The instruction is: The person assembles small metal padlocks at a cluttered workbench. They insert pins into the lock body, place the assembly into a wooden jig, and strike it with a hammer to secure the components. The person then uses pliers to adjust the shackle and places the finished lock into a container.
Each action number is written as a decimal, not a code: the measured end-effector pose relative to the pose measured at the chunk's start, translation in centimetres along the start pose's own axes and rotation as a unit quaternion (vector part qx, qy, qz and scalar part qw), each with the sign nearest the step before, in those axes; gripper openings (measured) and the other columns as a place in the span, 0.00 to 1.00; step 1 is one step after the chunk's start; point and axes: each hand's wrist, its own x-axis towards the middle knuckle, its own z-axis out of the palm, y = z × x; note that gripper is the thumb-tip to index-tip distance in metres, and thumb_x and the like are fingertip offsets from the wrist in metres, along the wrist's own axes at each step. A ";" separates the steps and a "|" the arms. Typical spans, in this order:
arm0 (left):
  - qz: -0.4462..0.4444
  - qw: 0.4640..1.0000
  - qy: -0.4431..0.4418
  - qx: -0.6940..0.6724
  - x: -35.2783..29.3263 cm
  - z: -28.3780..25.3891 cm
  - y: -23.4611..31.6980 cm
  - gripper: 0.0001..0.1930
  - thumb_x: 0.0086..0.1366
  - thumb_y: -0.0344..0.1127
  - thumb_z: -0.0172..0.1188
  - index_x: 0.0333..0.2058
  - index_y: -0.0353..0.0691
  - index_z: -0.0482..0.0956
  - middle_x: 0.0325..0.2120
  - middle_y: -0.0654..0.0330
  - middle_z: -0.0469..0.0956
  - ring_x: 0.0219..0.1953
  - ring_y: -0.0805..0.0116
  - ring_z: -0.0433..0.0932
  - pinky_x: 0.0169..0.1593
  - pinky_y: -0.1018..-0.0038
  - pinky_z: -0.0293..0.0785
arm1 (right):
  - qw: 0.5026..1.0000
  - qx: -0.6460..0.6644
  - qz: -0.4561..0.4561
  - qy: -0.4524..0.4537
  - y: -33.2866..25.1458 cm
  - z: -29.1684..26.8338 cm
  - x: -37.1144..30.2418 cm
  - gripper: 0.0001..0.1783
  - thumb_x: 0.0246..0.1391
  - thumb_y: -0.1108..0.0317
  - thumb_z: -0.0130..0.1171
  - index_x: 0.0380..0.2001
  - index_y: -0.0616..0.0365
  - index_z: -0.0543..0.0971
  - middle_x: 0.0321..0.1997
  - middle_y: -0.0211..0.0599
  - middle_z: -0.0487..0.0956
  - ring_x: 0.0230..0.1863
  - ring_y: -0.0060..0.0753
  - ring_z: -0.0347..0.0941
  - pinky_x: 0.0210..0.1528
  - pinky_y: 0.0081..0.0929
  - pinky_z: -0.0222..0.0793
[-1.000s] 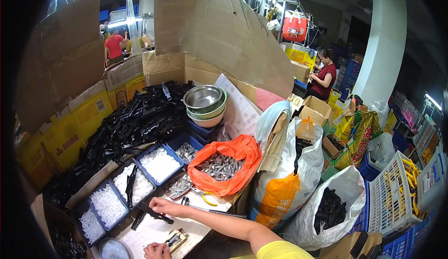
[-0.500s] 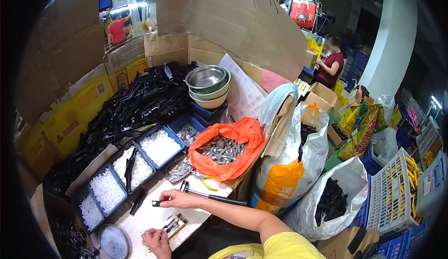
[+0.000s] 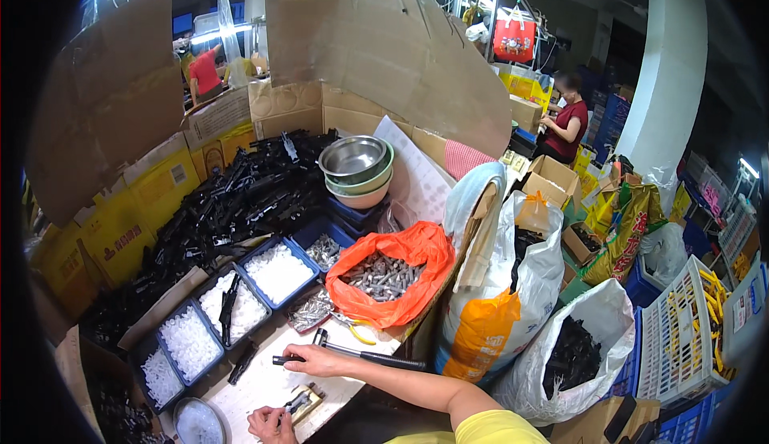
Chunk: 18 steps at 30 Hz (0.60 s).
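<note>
My right hand is closed over the worktable, pinching a short black part that sticks out past the fingertips. Closer to me, my left hand has its fingers drawn together at the near end of a small tan block. A dark grey metal-looking piece lies on that block; what the left fingers grip is too small to make out. Just beyond my right hand is a hammer, its handle running right under the wrist. A slim black part rests on the table to the left.
Blue trays of white plastic pieces line the table's left side, one with a black part on top. A heap of black parts lies behind. An orange bag of metal pins, pliers, stacked bowls and white sacks surround the table.
My right hand has shifted slightly right and nearer to me with the black part, which now lies more level. My left hand stays beside the tan block. The whole view has tilted a little.
</note>
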 end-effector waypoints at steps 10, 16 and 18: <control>-0.156 0.964 -0.032 -0.211 2.1 -3.3 2.8 0.06 0.42 0.32 0.60 0.23 0.43 0.76 0.28 0.63 0.66 0.38 0.64 0.63 0.45 0.66 0.52 | 0.989 -0.100 -0.100 0.049 0.2 1.5 -1.0 0.17 0.50 0.61 0.53 0.40 0.61 0.71 0.36 0.43 0.67 0.44 0.43 0.62 0.47 0.34 0.58; -0.156 0.966 -0.032 -0.206 1.8 -3.4 2.7 0.05 0.42 0.31 0.60 0.23 0.43 0.76 0.28 0.63 0.66 0.38 0.65 0.63 0.45 0.66 0.52 | 0.986 -0.120 -0.107 0.045 0.3 2.2 -1.4 0.16 0.48 0.65 0.56 0.40 0.59 0.71 0.34 0.41 0.67 0.41 0.41 0.62 0.44 0.34 0.58; -0.153 0.966 -0.034 -0.207 2.1 -3.4 3.0 0.06 0.42 0.31 0.60 0.23 0.43 0.76 0.28 0.63 0.66 0.38 0.65 0.63 0.45 0.67 0.52 | 0.984 -0.127 -0.118 0.053 0.5 2.1 -1.5 0.16 0.48 0.64 0.55 0.41 0.59 0.71 0.34 0.41 0.67 0.41 0.41 0.62 0.44 0.33 0.58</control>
